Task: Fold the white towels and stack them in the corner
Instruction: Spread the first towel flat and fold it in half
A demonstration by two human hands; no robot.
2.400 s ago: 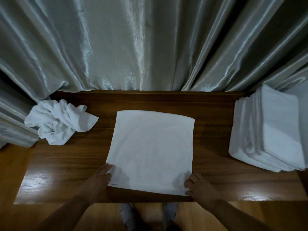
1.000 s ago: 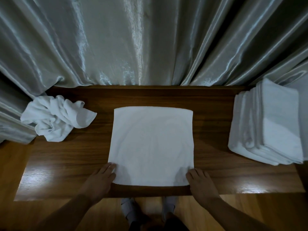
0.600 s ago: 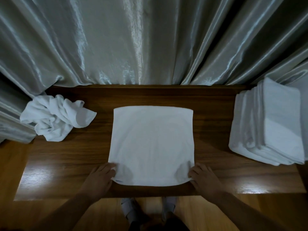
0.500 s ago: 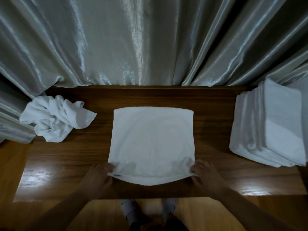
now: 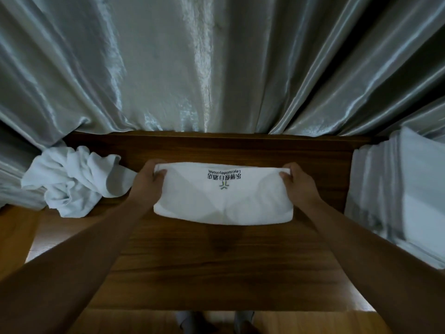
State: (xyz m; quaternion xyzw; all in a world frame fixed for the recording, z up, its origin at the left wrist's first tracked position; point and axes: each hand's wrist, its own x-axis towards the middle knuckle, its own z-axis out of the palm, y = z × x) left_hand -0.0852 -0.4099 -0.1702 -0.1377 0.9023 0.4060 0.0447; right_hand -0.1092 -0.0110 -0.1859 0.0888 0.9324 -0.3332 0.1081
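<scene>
The towel [image 5: 224, 203] lies doubled over in the middle of the desk [image 5: 216, 266], closer to the far edge than the near one. It is plain white terry and forms a wide, shallow band. The fold runs along its near side as a soft, rounded roll, and the loose edges meet along the far side. The top layer sags slightly, with faint shadowed creases running from the two held corners toward the middle of the fold. Centred near the far edge is a print [image 5: 224, 177], upside down from this side: a line of small dark Latin letters, a line of dark Chinese characters and a small green mark.

The left hand [image 5: 149, 183] grips the towel's far left corner, with fingers and thumb curled round the cloth. The right hand [image 5: 298, 183] pinches the far right corner the same way.

A heap [image 5: 72, 182] of crumpled white cloth sits at the desk's far left corner, and one flap reaches the left wrist; contact cannot be told. A blurred stack [image 5: 397, 189] of folded white towels lines the right edge up to the far right corner. A grey satin curtain [image 5: 216, 63] hangs behind the far edge.
</scene>
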